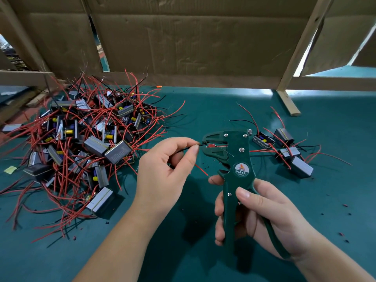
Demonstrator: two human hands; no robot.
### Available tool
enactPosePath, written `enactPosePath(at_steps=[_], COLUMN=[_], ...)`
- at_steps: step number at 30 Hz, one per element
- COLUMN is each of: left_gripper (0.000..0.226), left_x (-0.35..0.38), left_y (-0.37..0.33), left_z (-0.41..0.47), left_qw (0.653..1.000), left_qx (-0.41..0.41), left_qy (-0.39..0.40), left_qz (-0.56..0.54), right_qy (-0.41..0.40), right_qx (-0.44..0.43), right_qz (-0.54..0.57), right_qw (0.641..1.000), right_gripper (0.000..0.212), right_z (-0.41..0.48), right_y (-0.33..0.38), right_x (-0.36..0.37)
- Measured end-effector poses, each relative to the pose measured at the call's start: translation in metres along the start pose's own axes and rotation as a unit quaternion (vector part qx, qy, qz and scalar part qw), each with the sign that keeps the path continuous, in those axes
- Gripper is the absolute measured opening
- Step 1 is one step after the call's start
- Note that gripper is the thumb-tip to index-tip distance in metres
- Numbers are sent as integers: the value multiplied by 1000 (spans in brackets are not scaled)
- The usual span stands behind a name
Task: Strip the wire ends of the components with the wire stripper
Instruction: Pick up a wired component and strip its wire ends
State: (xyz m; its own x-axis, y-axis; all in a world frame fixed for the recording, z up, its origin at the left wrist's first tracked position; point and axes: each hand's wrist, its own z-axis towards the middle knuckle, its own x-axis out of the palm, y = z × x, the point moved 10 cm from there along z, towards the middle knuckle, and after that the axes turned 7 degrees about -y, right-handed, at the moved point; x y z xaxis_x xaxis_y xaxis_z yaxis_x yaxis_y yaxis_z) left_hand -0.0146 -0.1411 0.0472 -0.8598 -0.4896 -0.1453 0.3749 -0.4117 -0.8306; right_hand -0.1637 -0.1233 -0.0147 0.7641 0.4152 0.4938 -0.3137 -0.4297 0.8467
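— Our right hand (254, 216) is nearest, low on the right side. Its fingers curl round both handles of the green wire stripper (238, 159), and the thumb lies flat on the front handle. We hold the tool upright so that its head faces left, toward the other hand.

— Are we squeezing the handles?

— Not fully, we judge; one handle stands out past the palm, and the jaws look partly apart.

— What does our left hand (168, 169) do?

— It pinches a thin black wire (200, 145) between thumb and forefinger, very close to the wire's end; the other fingers are curled under. A grip so near the tip stops the soft wire from bending, so we can aim it. The tip is right at the mouth of the jaws; how deep it goes in we cannot tell.

— Where is the component of this wire?

— Hidden, probably behind the left hand. A red wire (201, 170) comes out below that hand toward our right fingers.

— And the rest of the work?

— The big pile of components (81, 143) lies on the green mat (203, 102) at left, within reach of the feeding hand. A smaller group of components (289, 151) lies behind the tool at right, well apart from the pile; we think those are finished. Small insulation bits (344, 205) are scattered there too.
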Motion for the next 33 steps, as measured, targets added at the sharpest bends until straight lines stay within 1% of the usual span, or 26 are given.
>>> enactPosePath(at_steps=[4,9,13,16,19,21,22,24,27,28,29,31,33], left_gripper=[6,7,7,27,37,34,31,27,16,11,8,17,16], left_x=[1,1,5,14,23,28,31,35,31,29,26,19,12], left_y=[-1,-4,-3,4,11,15,18,21,20,19,20,23,28], left_z=[-1,0,-3,-5,-8,-10,-11,-12,-8,-6,-4,0,2], left_qw=[1000,1000,999,997,992,989,987,984,984,986,987,992,995], left_qx=[-2,14,15,-7,-23,-36,-45,-52,-22,-17,-17,-33,-71], left_qy=[7,11,25,68,114,137,151,168,153,142,130,97,56], left_qz=[3,19,23,22,39,37,29,30,84,92,91,79,45], right_qy=[-2,-14,-33,-63,-118,-146,-143,-112,-62,-61,-69,-95,-111], right_qx=[0,-1,-4,-10,-30,-37,-36,-40,-59,-71,-84,-93,-81], right_qz=[-9,-23,-14,5,-25,-26,-19,-3,38,43,43,40,48], right_qw=[1000,1000,999,998,992,988,989,993,996,995,993,990,989], right_gripper=[55,54,59,61,52,43,41,45,61,61,56,46,48], right_z=[0,0,-1,-2,-3,-2,-1,1,1,1,1,1,2], right_y=[-1,-1,-2,-4,-5,-2,0,6,12,13,15,16,14], right_x=[0,-1,0,0,-8,-14,-15,-12,-5,-6,-8,-14,-17])
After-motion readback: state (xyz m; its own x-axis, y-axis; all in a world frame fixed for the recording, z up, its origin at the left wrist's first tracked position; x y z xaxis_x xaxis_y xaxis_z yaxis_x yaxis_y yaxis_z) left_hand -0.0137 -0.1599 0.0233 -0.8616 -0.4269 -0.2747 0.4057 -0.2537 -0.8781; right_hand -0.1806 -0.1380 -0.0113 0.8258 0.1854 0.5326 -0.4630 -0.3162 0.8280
